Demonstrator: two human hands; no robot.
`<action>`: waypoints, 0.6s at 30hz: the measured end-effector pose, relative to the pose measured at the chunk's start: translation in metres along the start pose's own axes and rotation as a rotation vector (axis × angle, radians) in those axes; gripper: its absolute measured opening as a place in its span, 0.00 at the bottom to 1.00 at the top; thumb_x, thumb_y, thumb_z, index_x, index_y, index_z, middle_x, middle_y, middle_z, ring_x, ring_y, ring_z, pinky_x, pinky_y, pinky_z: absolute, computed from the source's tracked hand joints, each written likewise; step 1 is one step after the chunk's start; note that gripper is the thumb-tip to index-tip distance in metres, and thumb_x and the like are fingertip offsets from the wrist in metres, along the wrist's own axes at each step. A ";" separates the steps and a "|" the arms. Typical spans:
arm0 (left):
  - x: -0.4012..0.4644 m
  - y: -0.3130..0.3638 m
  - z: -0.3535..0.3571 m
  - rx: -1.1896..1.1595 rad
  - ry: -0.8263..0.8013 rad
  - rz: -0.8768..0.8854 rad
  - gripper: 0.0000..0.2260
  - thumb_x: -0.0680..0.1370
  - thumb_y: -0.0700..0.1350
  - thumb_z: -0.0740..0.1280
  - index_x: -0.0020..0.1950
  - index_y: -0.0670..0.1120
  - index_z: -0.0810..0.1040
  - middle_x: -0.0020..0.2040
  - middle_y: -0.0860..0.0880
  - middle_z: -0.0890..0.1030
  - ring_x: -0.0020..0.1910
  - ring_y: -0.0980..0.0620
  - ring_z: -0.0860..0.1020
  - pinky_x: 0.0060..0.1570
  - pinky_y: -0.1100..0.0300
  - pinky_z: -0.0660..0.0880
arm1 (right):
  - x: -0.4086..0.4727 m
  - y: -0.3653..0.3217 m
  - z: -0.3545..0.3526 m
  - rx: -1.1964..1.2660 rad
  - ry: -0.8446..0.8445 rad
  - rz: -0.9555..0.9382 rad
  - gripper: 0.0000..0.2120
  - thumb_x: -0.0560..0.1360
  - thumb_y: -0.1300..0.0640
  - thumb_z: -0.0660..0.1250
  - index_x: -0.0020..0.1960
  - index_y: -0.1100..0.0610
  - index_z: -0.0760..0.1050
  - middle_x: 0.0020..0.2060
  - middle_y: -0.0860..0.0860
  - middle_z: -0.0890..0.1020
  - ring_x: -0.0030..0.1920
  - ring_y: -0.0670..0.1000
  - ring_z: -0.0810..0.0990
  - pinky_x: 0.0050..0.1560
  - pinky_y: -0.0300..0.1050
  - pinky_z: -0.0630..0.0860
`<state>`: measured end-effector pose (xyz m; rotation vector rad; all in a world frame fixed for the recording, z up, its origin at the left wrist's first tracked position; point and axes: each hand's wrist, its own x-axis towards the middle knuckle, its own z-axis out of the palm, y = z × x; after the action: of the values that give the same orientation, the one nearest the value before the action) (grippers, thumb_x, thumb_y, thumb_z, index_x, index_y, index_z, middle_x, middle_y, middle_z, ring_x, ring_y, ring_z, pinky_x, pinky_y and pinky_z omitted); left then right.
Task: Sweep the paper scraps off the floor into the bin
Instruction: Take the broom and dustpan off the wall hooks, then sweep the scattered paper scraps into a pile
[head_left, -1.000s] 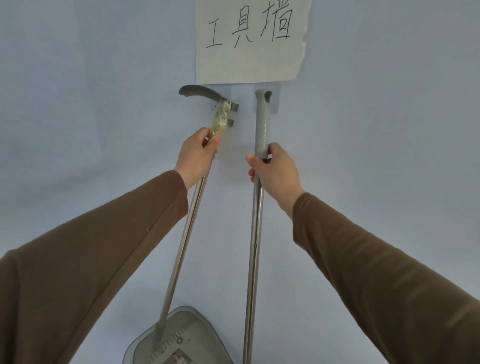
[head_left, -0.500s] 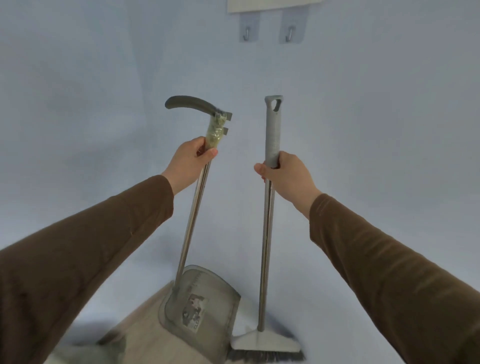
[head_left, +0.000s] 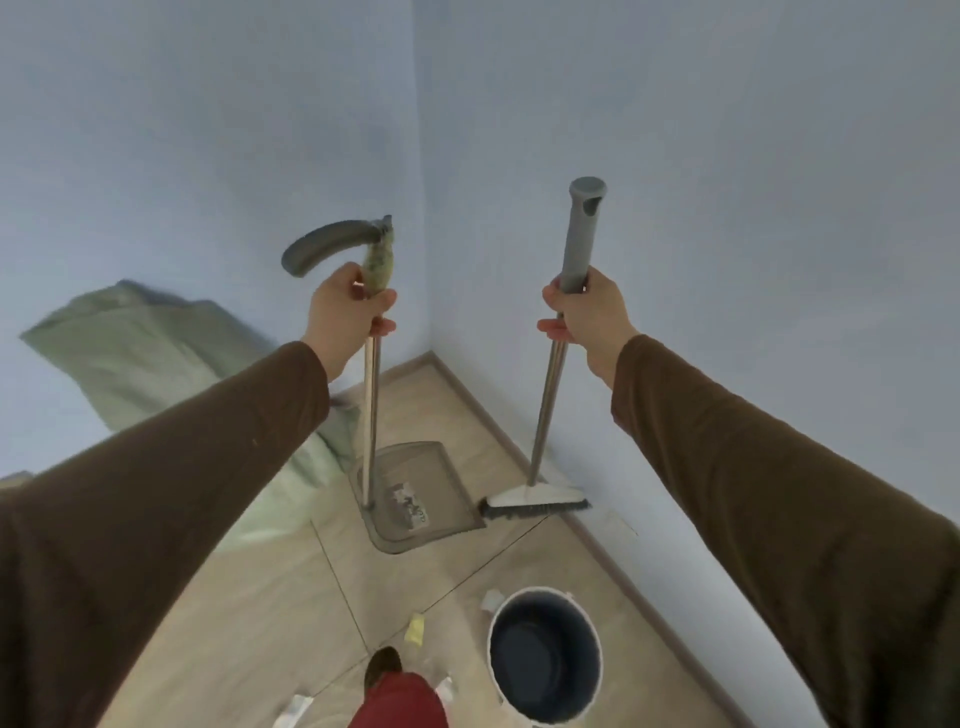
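Left hand (head_left: 347, 306) fingers clenched round dustpan (head_left: 415, 496) pole, right hand (head_left: 587, 312) gripping broom (head_left: 535, 506) upright (carry-ready); scraps (head_left: 415, 629) beside bin (head_left: 545, 657).

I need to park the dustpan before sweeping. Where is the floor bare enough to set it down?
Bare floor lies between the dustpan and the left sleeve. It is crowded round the bin: a yellow scrap, a white scrap and the shoe.
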<state>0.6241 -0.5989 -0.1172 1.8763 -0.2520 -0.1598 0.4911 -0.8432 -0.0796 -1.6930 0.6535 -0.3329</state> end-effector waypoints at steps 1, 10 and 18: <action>-0.013 -0.010 -0.007 -0.073 -0.018 -0.061 0.09 0.77 0.40 0.71 0.55 0.40 0.74 0.51 0.41 0.80 0.36 0.49 0.84 0.43 0.57 0.83 | -0.008 0.007 0.005 0.020 -0.018 0.022 0.04 0.77 0.61 0.67 0.50 0.54 0.74 0.45 0.52 0.78 0.41 0.54 0.84 0.51 0.53 0.83; -0.116 -0.088 -0.078 -0.825 -0.158 -0.477 0.21 0.81 0.50 0.64 0.70 0.39 0.72 0.58 0.38 0.74 0.54 0.37 0.81 0.59 0.41 0.78 | -0.090 0.038 0.053 0.645 -0.149 0.433 0.23 0.81 0.44 0.59 0.58 0.64 0.77 0.52 0.57 0.77 0.51 0.60 0.80 0.58 0.56 0.80; -0.222 -0.101 -0.151 -0.578 -0.378 -0.662 0.19 0.71 0.59 0.75 0.36 0.43 0.84 0.41 0.41 0.76 0.46 0.44 0.77 0.63 0.37 0.73 | -0.178 0.089 0.106 0.551 -0.380 0.661 0.05 0.81 0.64 0.60 0.56 0.60 0.72 0.48 0.57 0.76 0.50 0.55 0.77 0.52 0.57 0.81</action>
<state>0.4548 -0.3734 -0.1687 1.2774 0.1631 -0.9407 0.3862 -0.6640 -0.1669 -0.9087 0.7129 0.2613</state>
